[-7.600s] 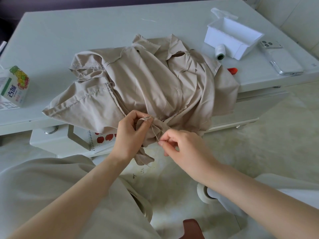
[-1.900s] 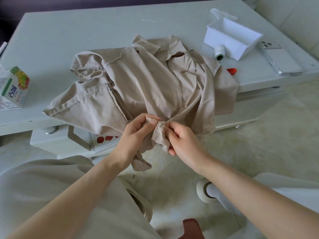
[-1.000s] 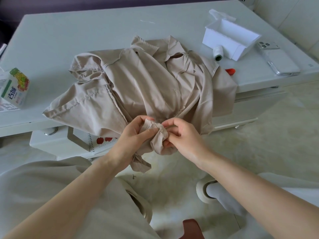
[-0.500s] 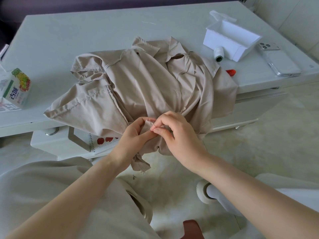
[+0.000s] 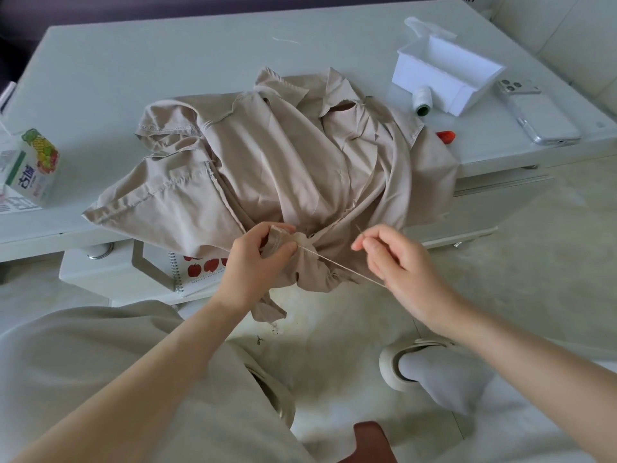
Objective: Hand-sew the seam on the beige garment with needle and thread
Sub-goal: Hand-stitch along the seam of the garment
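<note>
The beige garment lies crumpled on the pale table, with its lower part hanging over the front edge. My left hand pinches a folded bit of its seam between thumb and fingers. My right hand is off to the right, its thumb and forefinger pinching the thin needle. A taut pale thread runs from the pinched seam down to the right, past my right hand's fingers.
A white open box, a thread spool, a small red item and a phone lie at the table's right. A drink carton stands at left. A notebook sits on the lower shelf.
My right hand has pulled away from the seam to the right, drawing the thread out taut. My left hand keeps its pinch on the fabric.
</note>
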{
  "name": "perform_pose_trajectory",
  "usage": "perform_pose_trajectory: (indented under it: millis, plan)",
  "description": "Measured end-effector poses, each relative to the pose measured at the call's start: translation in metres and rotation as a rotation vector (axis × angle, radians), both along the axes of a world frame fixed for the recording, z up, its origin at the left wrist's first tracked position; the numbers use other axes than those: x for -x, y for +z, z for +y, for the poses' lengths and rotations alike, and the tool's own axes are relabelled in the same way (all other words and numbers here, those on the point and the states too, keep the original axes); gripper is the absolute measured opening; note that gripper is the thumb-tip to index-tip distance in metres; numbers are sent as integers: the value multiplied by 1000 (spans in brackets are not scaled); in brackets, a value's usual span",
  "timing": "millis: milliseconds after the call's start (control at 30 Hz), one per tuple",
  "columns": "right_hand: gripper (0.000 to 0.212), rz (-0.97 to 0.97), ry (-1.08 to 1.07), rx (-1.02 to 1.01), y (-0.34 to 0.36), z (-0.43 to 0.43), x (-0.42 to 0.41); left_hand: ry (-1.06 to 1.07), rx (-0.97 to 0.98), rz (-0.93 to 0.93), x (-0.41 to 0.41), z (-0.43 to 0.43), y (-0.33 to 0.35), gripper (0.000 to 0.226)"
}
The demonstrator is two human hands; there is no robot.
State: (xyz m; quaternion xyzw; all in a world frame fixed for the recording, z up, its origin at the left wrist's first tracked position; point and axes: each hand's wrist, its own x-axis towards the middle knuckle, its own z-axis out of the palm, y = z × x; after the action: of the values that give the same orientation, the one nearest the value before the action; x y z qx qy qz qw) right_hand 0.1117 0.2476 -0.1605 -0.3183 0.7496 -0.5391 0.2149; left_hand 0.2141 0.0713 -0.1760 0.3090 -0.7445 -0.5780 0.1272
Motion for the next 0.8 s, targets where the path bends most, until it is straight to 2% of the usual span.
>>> perform_pose_trajectory:
  millis: [367,500,667,800]
  plan:
    - [24,10,-42,-285,-40,51,14,-10,-9,-16,1,3,-1,18]
    - [22,105,-19,-395,-49,46,8,-22,-40,-6,2,4,-1,21]
    - [20,141,-48,-234,-29,16,1,-66,-136,-3,1,5,-2,26]
    - [25,-7,-46,-100,-11,-17,-9,-122,-144,8,1,6,-1,21]
